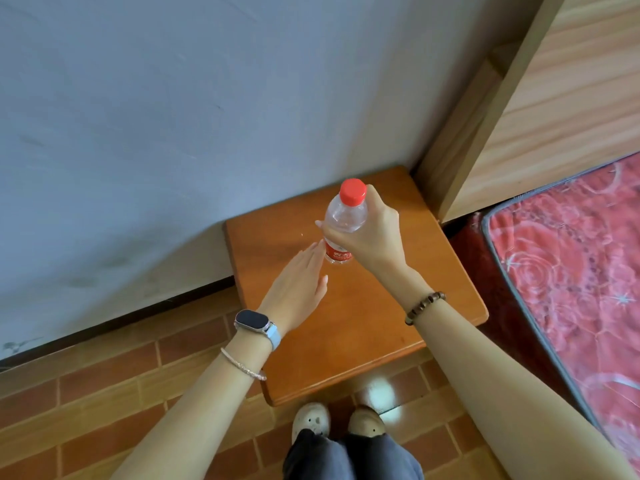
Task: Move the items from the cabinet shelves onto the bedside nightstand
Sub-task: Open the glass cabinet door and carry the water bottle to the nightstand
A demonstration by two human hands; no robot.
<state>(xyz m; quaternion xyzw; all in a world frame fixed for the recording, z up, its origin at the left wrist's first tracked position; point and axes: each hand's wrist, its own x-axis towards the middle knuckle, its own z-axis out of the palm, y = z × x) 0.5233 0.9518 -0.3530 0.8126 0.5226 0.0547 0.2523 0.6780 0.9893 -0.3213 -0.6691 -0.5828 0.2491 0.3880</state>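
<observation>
A clear plastic water bottle (pixel 346 213) with a red cap and a red label is upright over the brown wooden nightstand (pixel 367 327). My right hand (pixel 372 237) is wrapped around its middle from the right. Whether the bottle's base touches the nightstand top is hidden by the hands. My left hand (pixel 299 289) hovers flat just left of the bottle's lower part, fingers straight and together, fingertips close to the label, holding nothing. The cabinet is out of view.
The nightstand stands in a corner, with a grey wall (pixel 173 116) behind it and a light wooden headboard (pixel 554 98) to its right. A bed with a red patterned mattress (pixel 581 271) lies at the right. My feet (pixel 339 424) stand on brick-patterned floor in front.
</observation>
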